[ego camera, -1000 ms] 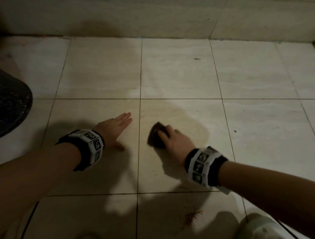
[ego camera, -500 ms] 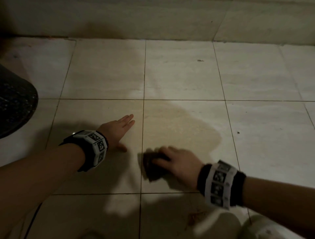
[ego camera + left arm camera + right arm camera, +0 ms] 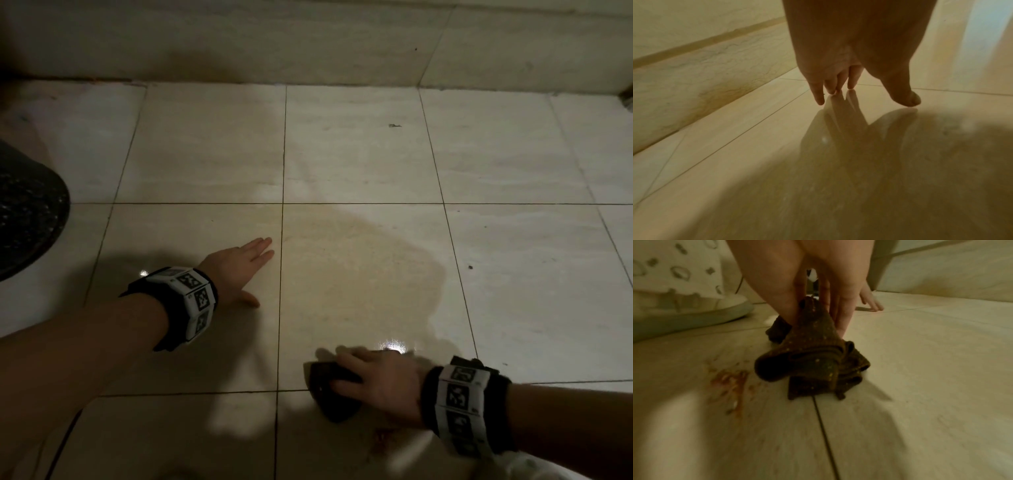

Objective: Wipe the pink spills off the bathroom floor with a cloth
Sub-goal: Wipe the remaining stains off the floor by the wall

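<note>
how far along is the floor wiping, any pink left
Done: the tile ahead shows a damp wiped patch with no pink. In hand: the right hand grips the dark cloth on the floor; the left hand rests flat. Left: a pink spill beside the cloth, unwiped.

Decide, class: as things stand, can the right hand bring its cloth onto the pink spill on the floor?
Probably yes. The right hand grips the dark cloth, which lies on the floor tiles right beside the pink spill. Only bare tile shows between cloth and spill, so a short sideways sweep looks enough.
</note>
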`<state>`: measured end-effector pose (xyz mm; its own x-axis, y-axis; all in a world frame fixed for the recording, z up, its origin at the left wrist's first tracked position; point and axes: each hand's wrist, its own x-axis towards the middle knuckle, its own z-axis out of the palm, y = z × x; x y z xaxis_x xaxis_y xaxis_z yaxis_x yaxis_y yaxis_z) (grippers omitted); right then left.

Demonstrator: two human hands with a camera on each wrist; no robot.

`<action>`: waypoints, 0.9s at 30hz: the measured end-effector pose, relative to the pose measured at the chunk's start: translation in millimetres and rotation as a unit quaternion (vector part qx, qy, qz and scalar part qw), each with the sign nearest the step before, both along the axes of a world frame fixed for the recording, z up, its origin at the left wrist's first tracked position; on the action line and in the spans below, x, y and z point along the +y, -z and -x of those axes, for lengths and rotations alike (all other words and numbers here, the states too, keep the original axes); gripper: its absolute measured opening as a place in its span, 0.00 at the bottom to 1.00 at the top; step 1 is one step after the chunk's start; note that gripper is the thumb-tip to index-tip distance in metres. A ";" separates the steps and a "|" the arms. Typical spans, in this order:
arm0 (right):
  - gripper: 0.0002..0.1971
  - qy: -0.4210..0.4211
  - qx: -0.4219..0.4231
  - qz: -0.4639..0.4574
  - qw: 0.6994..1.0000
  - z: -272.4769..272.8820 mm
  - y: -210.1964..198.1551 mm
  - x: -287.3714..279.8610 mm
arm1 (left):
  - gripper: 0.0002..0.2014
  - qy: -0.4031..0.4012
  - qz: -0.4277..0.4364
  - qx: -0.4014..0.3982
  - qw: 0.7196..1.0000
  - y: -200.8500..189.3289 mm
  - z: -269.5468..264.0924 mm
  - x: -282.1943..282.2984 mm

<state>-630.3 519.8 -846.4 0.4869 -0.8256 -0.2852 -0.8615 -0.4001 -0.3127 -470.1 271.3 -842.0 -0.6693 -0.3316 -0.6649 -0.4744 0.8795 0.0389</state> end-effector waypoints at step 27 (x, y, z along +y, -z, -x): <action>0.17 0.455 -0.106 -0.207 0.859 75.6 -25.0 -84.4 | 0.16 -0.369 -0.226 0.148 0.889 -9.3 61.2 40.2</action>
<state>-706.0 435.4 -821.4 -0.2301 -0.7417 -0.6300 -0.6644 0.5927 -0.4552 -531.3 311.5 -832.6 -0.5485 -0.4965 -0.6728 -0.8258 0.1952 0.5291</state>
